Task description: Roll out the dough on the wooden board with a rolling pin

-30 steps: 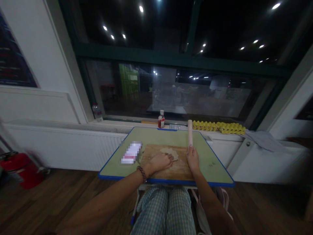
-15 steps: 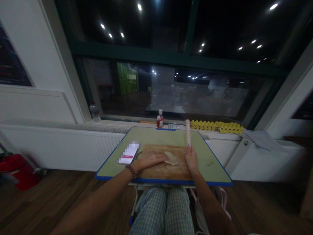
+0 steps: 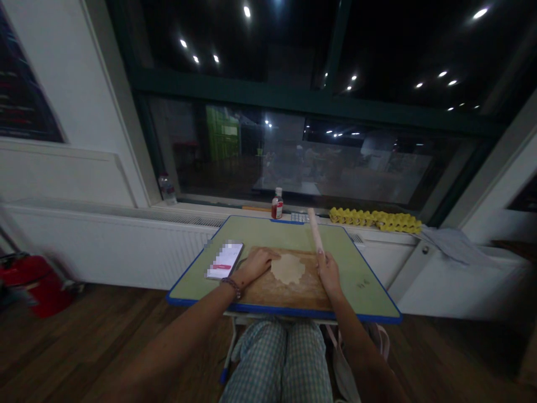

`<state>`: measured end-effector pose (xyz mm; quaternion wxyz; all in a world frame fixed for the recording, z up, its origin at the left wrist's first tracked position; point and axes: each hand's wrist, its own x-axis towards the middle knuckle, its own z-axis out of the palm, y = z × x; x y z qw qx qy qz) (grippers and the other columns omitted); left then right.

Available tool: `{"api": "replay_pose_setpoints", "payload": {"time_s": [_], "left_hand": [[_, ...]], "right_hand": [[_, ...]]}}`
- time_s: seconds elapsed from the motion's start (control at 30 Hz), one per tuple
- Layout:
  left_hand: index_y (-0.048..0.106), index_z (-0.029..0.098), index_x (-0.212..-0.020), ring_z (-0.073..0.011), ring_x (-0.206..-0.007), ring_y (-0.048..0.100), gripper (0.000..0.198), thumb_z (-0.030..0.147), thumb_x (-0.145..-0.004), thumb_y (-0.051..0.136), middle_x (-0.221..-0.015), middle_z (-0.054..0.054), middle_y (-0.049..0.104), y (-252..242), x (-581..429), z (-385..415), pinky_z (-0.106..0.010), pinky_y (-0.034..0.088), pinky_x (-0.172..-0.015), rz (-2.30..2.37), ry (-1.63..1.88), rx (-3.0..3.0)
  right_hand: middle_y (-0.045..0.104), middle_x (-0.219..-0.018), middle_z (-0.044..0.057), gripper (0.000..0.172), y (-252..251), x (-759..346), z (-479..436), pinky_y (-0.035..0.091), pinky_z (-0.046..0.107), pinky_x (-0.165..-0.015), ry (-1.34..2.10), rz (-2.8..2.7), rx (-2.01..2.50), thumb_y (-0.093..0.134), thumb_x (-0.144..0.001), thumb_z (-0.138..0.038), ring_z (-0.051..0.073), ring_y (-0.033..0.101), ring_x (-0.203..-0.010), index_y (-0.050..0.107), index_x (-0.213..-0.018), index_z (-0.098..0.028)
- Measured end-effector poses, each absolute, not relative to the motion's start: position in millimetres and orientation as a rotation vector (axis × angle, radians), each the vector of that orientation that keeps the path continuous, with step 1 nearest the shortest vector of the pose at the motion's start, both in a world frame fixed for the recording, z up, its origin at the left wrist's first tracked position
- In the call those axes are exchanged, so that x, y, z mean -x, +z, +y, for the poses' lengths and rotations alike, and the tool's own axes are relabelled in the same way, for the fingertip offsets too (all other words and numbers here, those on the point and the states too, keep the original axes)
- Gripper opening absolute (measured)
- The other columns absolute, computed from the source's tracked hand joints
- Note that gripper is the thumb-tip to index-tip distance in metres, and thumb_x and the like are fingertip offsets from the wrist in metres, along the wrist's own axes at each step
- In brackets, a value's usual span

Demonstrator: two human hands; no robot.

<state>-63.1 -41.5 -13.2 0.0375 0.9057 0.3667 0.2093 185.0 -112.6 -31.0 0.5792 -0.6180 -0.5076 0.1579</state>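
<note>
A thin, pale sheet of dough [image 3: 288, 269] with an uneven rim lies flat on a wooden board [image 3: 277, 296]. My left hand [image 3: 257, 264], with a beaded bracelet at its wrist, is at the upper left edge of the dough, its fingers bent and closed on that edge. On the right side of the board, my right hand [image 3: 329, 272] is wrapped round the near end of a wooden rolling pin [image 3: 315, 232]. The pin points away from me, tilted to the left, its far end beyond the board.
Left of the board a lit phone [image 3: 225, 261] lies on the green, blue-edged table [image 3: 352, 268]. Behind it, along the window sill, are a small bottle with red contents [image 3: 277, 205], yellow egg trays [image 3: 373, 219], a clear bottle [image 3: 167, 190] and a grey cloth [image 3: 453, 240].
The dough was partly folded under my left hand and now lies spread out flat. My left hand has drawn back to the left. The rolling pin's far end has swung left.
</note>
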Motion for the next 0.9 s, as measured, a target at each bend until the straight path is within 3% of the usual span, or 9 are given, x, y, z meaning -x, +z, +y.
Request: {"api": "replay_pose_setpoints", "payload": {"time_s": [0.13, 0.27, 0.37, 0.47, 0.6, 0.67, 0.9], "left_hand": [[0.075, 0.025, -0.110, -0.0178, -0.110, 0.066, 0.041, 0.006, -0.086, 0.047, -0.117, -0.002, 0.074, -15.4, 54.3, -46.1, -0.032, 0.048, -0.102, 1.102, 0.675, -2.790], [0.073, 0.023, -0.108, -0.0186, -0.109, 0.063, 0.039, 0.006, -0.087, 0.046, -0.113, -0.004, 0.073, -2.7, 65.1, -56.8, -0.036, 0.047, -0.100, 1.051, 0.841, -2.831], [0.071, 0.021, -0.104, -0.0218, -0.106, 0.058, 0.030, 0.010, -0.089, 0.048, -0.108, -0.007, 0.071, 12.7, 75.5, -68.0, -0.040, 0.047, -0.097, 1.117, 0.978, -2.905], [0.066, 0.021, -0.112, -0.0233, -0.115, 0.052, 0.029, 0.014, -0.090, 0.049, -0.123, -0.008, 0.065, 24.1, 74.1, -74.3, -0.041, 0.043, -0.102, 1.095, 1.035, -2.955], [0.058, 0.021, -0.127, -0.0222, -0.134, 0.042, 0.036, 0.021, -0.094, 0.045, -0.145, -0.008, 0.051, 18.9, 55.3, -72.5, -0.041, 0.035, -0.112, 1.180, 1.009, -2.888], [0.057, 0.022, -0.130, -0.0237, -0.134, 0.044, 0.037, 0.030, -0.096, 0.044, -0.148, -0.008, 0.049, 9.1, 45.8, -71.2, -0.042, 0.037, -0.110, 1.373, 0.893, -2.809], [0.063, 0.023, -0.117, -0.0234, -0.112, 0.062, 0.034, 0.036, -0.100, 0.037, -0.125, -0.008, 0.067, -4.6, 36.8, -68.4, -0.041, 0.040, -0.100, 1.573, 0.768, -2.756]], "right_hand": [[0.062, -0.071, 0.001, 0.048, -30.9, -183.6, -115.3, 0.044, 0.029, -0.062, 0.382, -1.242, 1.423, 0.048, -0.081, -0.066, 0.019, 0.057, -0.067, 0.060, -0.086, -0.019], [0.071, -0.097, 0.006, 0.043, -32.5, -181.8, -120.9, 0.049, 0.032, -0.079, 0.351, -1.494, 1.410, 0.052, -0.087, -0.055, 0.023, 0.064, -0.088, 0.067, -0.104, -0.019], [0.070, -0.116, 0.007, 0.039, -31.6, -180.0, -125.1, 0.047, 0.035, -0.093, 0.285, -1.783, 1.399, 0.052, -0.091, -0.045, 0.023, 0.063, -0.105, 0.066, -0.119, -0.022], [0.066, -0.127, 0.008, 0.039, -25.8, -176.3, -129.7, 0.040, 0.040, -0.105, 0.100, -1.985, 1.464, 0.055, -0.093, -0.039, 0.025, 0.057, -0.119, 0.064, -0.127, -0.022], [0.066, -0.126, 0.008, 0.034, -13.5, -169.2, -137.5, 0.034, 0.043, -0.108, -0.099, -2.136, 1.562, 0.057, -0.093, -0.033, 0.026, 0.055, -0.121, 0.066, -0.125, -0.023], [0.067, -0.126, 0.008, 0.033, -9.3, -166.5, -140.5, 0.035, 0.042, -0.106, -0.131, -2.169, 1.588, 0.057, -0.093, -0.030, 0.026, 0.055, -0.120, 0.065, -0.125, -0.024], [0.066, -0.127, 0.008, 0.033, -20.0, -170.1, -136.3, 0.034, 0.042, -0.106, -0.213, -2.084, 1.627, 0.056, -0.093, -0.030, 0.026, 0.055, -0.120, 0.064, -0.124, -0.023]]}}
